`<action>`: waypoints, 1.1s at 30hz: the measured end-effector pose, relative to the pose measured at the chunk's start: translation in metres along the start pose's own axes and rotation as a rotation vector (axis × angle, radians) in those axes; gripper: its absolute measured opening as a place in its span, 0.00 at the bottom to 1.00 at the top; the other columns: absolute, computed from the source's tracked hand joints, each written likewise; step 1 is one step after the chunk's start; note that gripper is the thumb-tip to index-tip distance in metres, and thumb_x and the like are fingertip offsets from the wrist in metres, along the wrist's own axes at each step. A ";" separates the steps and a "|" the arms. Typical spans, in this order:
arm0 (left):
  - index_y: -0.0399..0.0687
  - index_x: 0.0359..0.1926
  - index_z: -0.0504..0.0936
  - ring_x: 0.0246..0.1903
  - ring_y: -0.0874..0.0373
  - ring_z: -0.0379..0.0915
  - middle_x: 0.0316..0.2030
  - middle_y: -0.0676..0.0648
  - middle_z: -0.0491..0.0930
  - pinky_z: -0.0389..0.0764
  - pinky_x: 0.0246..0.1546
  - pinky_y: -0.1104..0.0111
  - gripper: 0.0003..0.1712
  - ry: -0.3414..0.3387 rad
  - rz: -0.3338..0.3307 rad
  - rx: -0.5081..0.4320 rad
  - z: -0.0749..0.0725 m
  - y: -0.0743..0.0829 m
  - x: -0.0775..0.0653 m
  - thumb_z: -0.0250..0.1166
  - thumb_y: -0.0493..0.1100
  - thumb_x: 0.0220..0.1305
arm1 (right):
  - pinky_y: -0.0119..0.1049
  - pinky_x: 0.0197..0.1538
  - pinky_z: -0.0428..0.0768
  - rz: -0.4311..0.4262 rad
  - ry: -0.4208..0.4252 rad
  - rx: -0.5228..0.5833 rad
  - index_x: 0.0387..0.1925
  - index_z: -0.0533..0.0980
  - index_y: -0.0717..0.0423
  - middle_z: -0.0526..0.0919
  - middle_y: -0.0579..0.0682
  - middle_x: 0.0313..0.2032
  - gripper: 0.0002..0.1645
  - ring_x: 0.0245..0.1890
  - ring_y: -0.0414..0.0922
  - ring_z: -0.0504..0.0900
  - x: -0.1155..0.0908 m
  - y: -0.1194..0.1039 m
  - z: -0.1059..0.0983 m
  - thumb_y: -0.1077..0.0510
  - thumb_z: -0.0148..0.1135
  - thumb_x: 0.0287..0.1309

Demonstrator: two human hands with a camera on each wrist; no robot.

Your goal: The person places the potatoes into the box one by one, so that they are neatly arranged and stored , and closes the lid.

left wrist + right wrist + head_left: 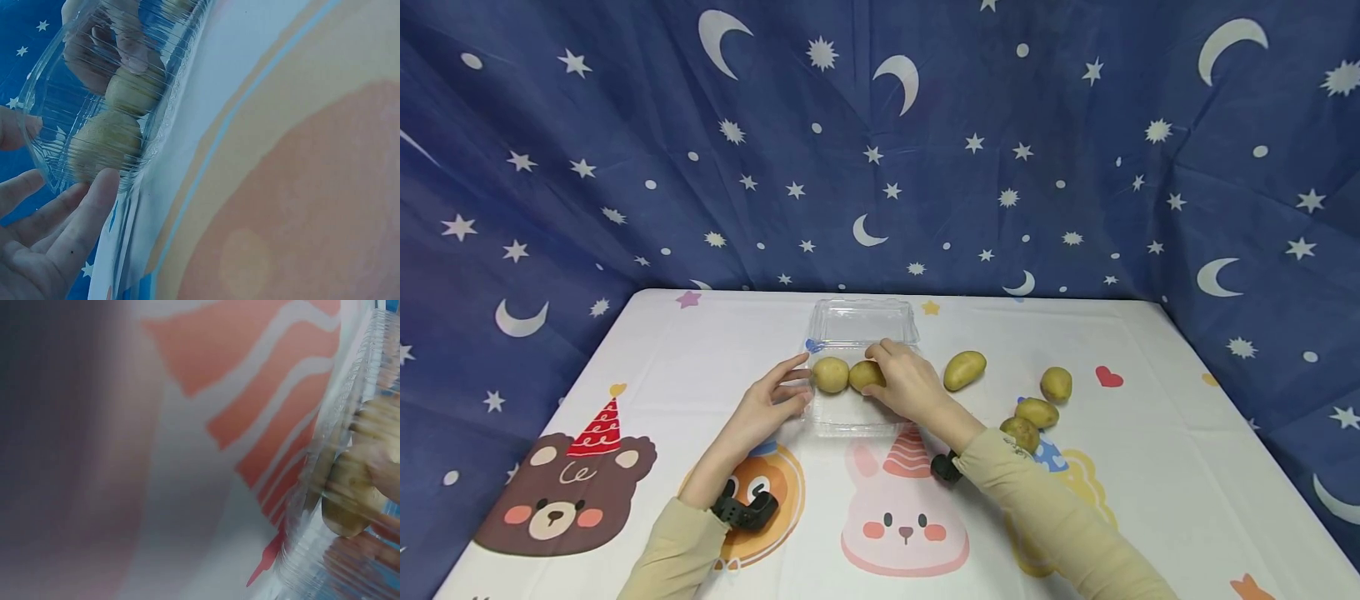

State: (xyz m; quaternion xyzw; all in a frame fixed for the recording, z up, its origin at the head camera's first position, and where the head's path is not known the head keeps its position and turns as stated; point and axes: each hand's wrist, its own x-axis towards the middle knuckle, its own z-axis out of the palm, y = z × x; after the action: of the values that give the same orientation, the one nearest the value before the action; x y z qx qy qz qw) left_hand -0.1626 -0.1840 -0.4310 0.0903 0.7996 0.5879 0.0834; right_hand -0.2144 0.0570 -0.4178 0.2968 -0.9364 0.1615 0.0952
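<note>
Clear box (850,429) on the cloth (1187,467), lid (865,323) folded back on the far side. Two potatoes inside, side by side: left potato (831,375) by the left wall, right potato (867,377) just beside it.

Grip: right hand (910,385) holds the right potato between thumb and fingers. Left hand (771,400) loosely spread at the box's left wall, gripping nothing that I can make out; wrist view is dim, so light contact only, probably.

Risks, my judgement:
- Right potato is smooth and rounded; an uneven release could let it roll into its neighbour or the near wall.
- Box looks thin. If the left hand steadies it only lightly, a sideways push could slide or flex it.
- Right sleeve (1060,508) passes close to the near potato (1020,433); a low sweep could knock it into the middle potato (1037,412). Far potato (1056,384) and lone potato (965,370) could also roll if bumped.

Labels: no brand or readable writing on box or potatoes. Curl on the printed bear (565,500) looks like drawing, not lettering.
</note>
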 end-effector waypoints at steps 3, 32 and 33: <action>0.47 0.73 0.57 0.61 0.38 0.70 0.64 0.33 0.68 0.83 0.44 0.72 0.37 0.001 0.001 0.000 0.000 0.000 0.000 0.59 0.36 0.65 | 0.40 0.43 0.81 0.011 0.004 -0.017 0.47 0.76 0.55 0.81 0.48 0.41 0.28 0.43 0.45 0.81 -0.001 0.000 0.000 0.47 0.74 0.47; 0.47 0.73 0.58 0.60 0.37 0.71 0.64 0.33 0.68 0.83 0.43 0.72 0.37 0.014 0.013 0.006 0.002 -0.001 0.001 0.59 0.34 0.64 | 0.40 0.43 0.82 0.069 0.119 0.160 0.44 0.80 0.53 0.84 0.50 0.41 0.16 0.43 0.46 0.82 -0.024 -0.008 -0.021 0.59 0.69 0.52; 0.47 0.73 0.58 0.60 0.37 0.71 0.64 0.33 0.68 0.83 0.43 0.72 0.37 0.014 0.012 0.007 0.002 -0.001 0.001 0.59 0.35 0.65 | 0.41 0.44 0.82 0.067 0.126 0.169 0.44 0.80 0.53 0.84 0.50 0.42 0.16 0.44 0.46 0.82 -0.026 -0.008 -0.022 0.59 0.69 0.52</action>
State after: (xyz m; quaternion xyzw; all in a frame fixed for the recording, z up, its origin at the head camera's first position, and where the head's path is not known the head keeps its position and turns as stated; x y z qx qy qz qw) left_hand -0.1630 -0.1824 -0.4323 0.0914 0.8015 0.5863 0.0740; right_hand -0.1873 0.0721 -0.4024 0.2617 -0.9209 0.2614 0.1228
